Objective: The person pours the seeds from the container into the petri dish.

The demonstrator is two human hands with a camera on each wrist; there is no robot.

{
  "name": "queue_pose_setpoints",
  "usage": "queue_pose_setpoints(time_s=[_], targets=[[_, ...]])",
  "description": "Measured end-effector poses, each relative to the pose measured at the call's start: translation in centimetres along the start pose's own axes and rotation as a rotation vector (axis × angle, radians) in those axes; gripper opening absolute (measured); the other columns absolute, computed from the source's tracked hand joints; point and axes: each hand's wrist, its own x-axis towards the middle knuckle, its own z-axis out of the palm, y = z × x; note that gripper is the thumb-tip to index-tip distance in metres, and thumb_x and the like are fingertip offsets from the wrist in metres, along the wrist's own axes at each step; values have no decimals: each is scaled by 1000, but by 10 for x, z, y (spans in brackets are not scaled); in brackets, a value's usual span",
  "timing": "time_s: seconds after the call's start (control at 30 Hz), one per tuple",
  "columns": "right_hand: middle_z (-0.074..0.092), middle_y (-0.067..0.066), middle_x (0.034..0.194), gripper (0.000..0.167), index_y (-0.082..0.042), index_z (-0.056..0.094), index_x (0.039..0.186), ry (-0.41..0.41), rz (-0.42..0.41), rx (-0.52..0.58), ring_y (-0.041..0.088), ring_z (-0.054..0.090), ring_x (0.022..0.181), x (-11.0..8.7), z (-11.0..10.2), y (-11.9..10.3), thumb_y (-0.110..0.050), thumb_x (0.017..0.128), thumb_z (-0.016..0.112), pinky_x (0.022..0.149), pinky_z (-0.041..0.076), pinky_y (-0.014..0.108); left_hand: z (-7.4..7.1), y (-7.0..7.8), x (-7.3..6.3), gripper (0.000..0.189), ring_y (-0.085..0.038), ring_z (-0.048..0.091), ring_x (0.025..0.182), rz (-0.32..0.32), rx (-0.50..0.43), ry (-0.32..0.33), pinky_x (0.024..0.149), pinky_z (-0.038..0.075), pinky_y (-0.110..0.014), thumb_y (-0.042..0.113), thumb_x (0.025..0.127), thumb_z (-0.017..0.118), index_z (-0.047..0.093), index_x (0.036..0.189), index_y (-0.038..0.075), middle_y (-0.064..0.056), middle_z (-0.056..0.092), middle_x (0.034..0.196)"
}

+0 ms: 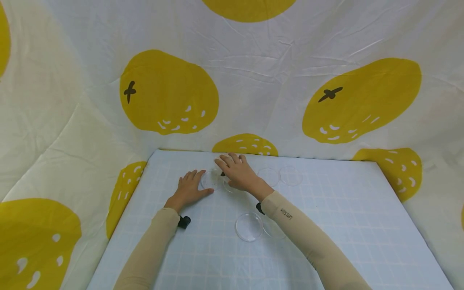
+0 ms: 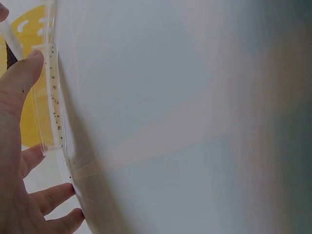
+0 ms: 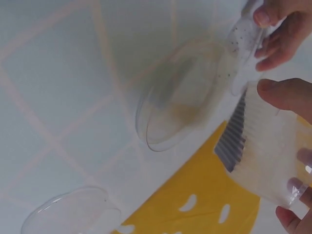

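My left hand (image 1: pixel 189 188) holds a clear round petri dish (image 1: pixel 204 181) by its rim, thumb on one side and fingers on the other. Small dark specks lie inside that dish, seen in the left wrist view. Just right of it, my right hand (image 1: pixel 238 174) grips a translucent white bottle (image 3: pixel 268 146) with a dark ribbed end (image 3: pixel 231 139), which looks like a cap. The bottle is tilted, and its contents cannot be made out. Beneath the right hand, another clear dish (image 1: pixel 227 187) rests on the table, partly hidden.
To the right at the back, two clear dishes (image 1: pixel 291 176) lie side by side. Nearer the front sits a clear dish (image 1: pixel 249 227), overlapping or touching another (image 1: pixel 272 231) half behind the right forearm. A pale blue checked cloth (image 1: pixel 203 257) covers the table; a fruit-print curtain (image 1: pixel 261 100) hangs behind.
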Motion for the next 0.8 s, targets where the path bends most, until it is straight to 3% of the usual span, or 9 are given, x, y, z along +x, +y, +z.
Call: queue_pose_setpoints(time_s=[0.8], targets=[[42,12,153,88,-14,37,152,49,-32,-90,38,36,138,-1,-1,-6,-28,81,86,102,39,58,-1,0,-1,93,-49,20,144,19,17,12,111,11,-72,66,87,64,32,156,12,-25,27,158]])
